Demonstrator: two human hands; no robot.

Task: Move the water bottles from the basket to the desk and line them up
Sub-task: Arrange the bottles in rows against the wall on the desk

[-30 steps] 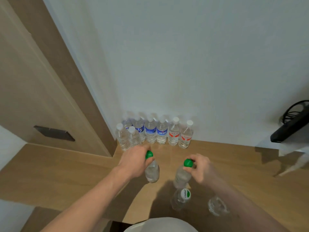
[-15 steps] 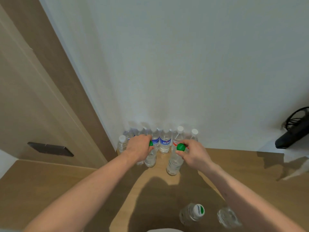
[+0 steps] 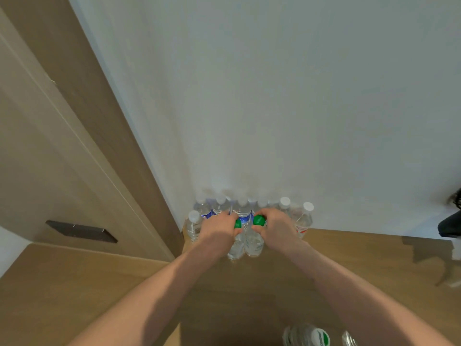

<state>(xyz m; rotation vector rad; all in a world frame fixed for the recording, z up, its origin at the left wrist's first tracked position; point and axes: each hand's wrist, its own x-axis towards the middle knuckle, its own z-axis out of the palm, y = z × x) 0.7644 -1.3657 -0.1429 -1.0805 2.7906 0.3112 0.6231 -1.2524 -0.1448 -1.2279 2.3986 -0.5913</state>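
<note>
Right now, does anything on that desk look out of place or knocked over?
Nothing looks spilled or damaged. Two bottles at the near edge, one with a white and green cap and another beside it, sit apart from the row along the wall. I cannot tell whether they are upright.

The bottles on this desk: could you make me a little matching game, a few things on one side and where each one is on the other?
Things:
1. left green-capped bottle
2. right green-capped bottle
3. red-labelled bottle
4. green-labelled bottle

Places:
A. far right of the wall row
B. in the left hand
C. bottom edge of view
D. in the right hand

Pairs: 1-B, 2-D, 3-A, 4-C
</note>
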